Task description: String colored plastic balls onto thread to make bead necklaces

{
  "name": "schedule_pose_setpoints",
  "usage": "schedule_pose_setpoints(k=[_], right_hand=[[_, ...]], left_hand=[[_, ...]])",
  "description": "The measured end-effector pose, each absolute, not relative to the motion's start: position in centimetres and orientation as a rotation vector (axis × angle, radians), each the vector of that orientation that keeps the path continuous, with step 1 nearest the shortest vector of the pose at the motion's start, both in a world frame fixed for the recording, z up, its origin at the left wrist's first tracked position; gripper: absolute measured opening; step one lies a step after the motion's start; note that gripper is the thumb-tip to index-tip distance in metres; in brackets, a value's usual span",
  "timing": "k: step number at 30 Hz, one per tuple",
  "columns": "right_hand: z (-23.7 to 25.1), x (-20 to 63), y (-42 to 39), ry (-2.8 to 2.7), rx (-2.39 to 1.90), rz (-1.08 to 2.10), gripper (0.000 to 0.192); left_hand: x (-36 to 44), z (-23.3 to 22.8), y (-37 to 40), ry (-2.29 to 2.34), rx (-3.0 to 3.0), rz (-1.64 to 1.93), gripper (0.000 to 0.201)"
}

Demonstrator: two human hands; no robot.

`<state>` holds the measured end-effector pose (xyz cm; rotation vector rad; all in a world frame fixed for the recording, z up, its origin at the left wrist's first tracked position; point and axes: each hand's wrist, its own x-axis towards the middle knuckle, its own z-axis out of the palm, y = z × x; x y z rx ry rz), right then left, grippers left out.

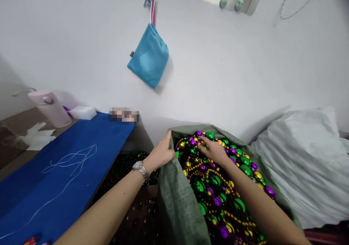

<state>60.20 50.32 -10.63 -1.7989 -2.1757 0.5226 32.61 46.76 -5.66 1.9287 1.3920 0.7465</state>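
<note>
Both forearms come in from the bottom edge, one wristwatch (140,168) on the left. Between them stands one green sack (177,205), mouth open, soft woven cloth, limp and easily creased; it probably holds shape only because it is stuffed. Best grip looks like the rim, bunched. Left hand (161,153) does just that: fingers curled together over the sack's near-left rim, thumb side up, pinching the cloth edge. Right hand (215,151) lies on top of the beads (218,186) inside the sack, fingers (203,143) slightly spread and pressing into the pile; cannot tell if any strand is actually pinched. Beads: metallic green, purple, gold, strung in strands, too many and too tangled to count. Likely smooth, slippery, light singly but heavy as a full sack; strands would snag, so lift by a loop rather than one ball. More loose beads lie dark below left of the sack. Left: one blue worktop (62,186) with white string (69,161), one white block (83,112), one pink container (50,108). Right: one white sack (302,157). Far: one blue pouch (148,57) hanging on the wall.
</note>
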Motion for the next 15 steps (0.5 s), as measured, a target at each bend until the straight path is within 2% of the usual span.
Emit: schedule_pose_setpoints(k=[4,9,15], right_hand=[[-9.7,65.4,53.1,-1.998,-1.972,0.349,0.035],[-12.7,64.8,54.8,-2.146,-1.931,0.45,0.028],[-14.3,63.2,57.6,-2.384,-1.84,0.577,0.028]], left_hand=[[33.2,-5.6,46.4,1.364,1.879,0.764,0.084],[33.2,-5.5,47.0,1.384,1.838,0.771,0.085],[33.1,-6.1,46.8,1.325,1.992,0.699,0.086]])
